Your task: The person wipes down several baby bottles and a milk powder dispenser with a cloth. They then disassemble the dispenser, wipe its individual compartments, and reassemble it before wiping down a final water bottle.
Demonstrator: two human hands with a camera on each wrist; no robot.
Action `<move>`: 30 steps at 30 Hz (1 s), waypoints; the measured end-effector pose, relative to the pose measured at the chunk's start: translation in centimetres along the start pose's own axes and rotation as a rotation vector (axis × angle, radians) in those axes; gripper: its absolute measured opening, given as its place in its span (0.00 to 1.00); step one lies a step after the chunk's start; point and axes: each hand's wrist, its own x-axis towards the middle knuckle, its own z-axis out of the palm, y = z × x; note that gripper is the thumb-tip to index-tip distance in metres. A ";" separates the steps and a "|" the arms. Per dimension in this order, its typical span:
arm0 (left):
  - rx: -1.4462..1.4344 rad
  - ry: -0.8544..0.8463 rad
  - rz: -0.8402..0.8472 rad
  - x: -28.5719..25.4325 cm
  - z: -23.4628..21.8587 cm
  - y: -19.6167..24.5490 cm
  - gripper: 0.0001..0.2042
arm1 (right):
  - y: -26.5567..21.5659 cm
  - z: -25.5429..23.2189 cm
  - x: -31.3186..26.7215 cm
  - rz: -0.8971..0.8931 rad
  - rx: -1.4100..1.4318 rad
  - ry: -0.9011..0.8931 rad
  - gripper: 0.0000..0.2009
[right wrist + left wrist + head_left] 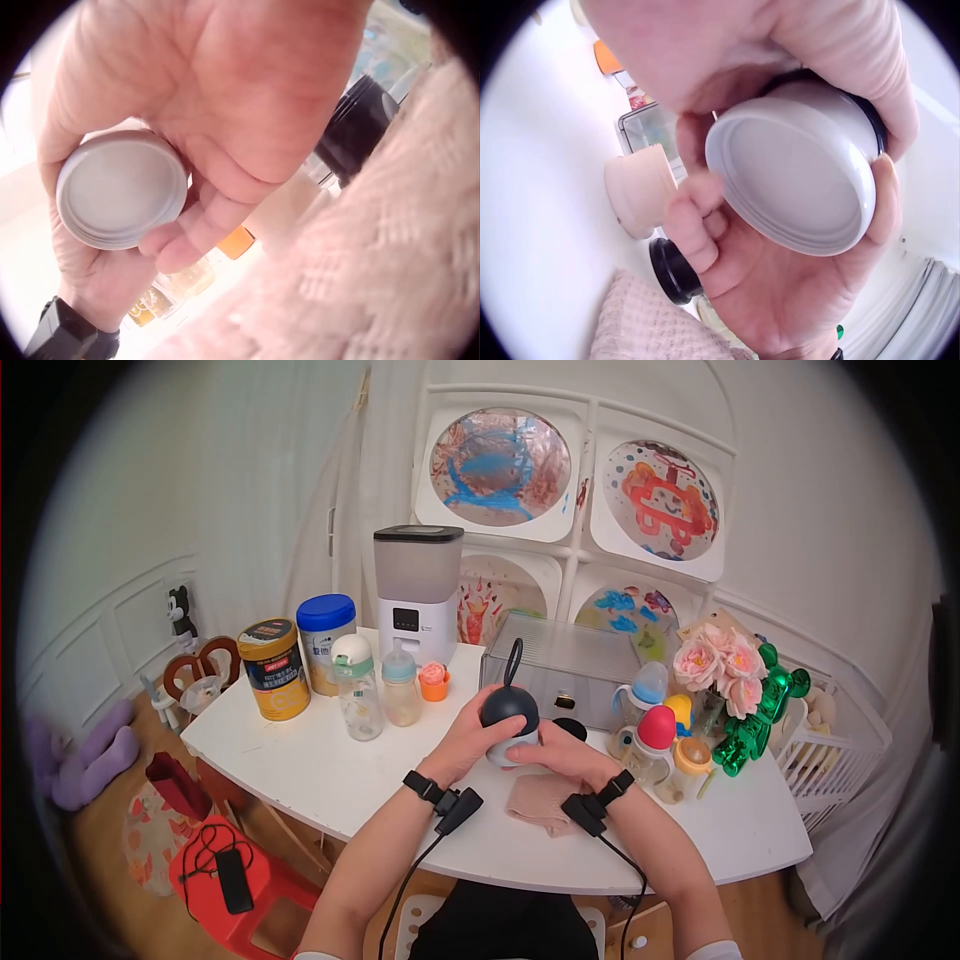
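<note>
A rounded container with a dark top and black loop [509, 710] is held above the table in the head view. My left hand [462, 742] grips its dark upper part, the thumb across the front. Around the pale lower part [513, 749] curl the fingers of my right hand [572, 752]. Both wrist views show the container's light grey round underside [791, 180] with a raised rim [124, 191]. A pink waffle cloth [545, 803] lies on the table below the hands. Just behind the right hand is a black round piece [570, 729].
On the white table [330, 790] stand a yellow can [275, 672], a blue-lidded can [326, 640], a white dispenser [417, 595], several bottles [358, 690], an orange cup [434, 682], a clear-lidded box [550, 675] and pink flowers [720, 665]. A red stool [270, 890] is at the left.
</note>
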 end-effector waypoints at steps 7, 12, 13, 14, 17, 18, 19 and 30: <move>0.111 0.053 0.021 -0.6 0.8 1.2 0.31 | -1.9 1.8 -1.3 -0.010 -0.122 0.136 0.42; 0.100 0.037 0.062 -0.7 1.1 1.3 0.31 | -1.6 2.1 -1.4 -0.111 -0.130 0.165 0.42; 0.092 0.026 0.069 -0.7 1.1 1.3 0.32 | -1.5 2.3 -1.4 -0.151 -0.179 0.200 0.43; 0.095 0.022 0.069 -0.6 1.4 0.9 0.32 | -0.9 2.5 -1.0 -0.153 -0.177 0.203 0.43; 0.370 0.226 0.157 -0.3 2.0 -0.8 0.35 | 0.8 3.4 -0.3 -0.317 -0.314 0.424 0.42; 0.330 0.251 0.133 -0.1 1.7 -1.2 0.36 | 0.9 3.5 -0.1 -0.254 -0.362 0.465 0.40; 0.289 0.277 0.114 0.2 1.6 -1.1 0.36 | 0.7 3.6 0.1 -0.194 -0.413 0.504 0.39; 0.167 0.146 0.359 -0.6 2.8 0.1 0.31 | -1.5 4.6 -0.8 -0.328 -0.324 0.774 0.36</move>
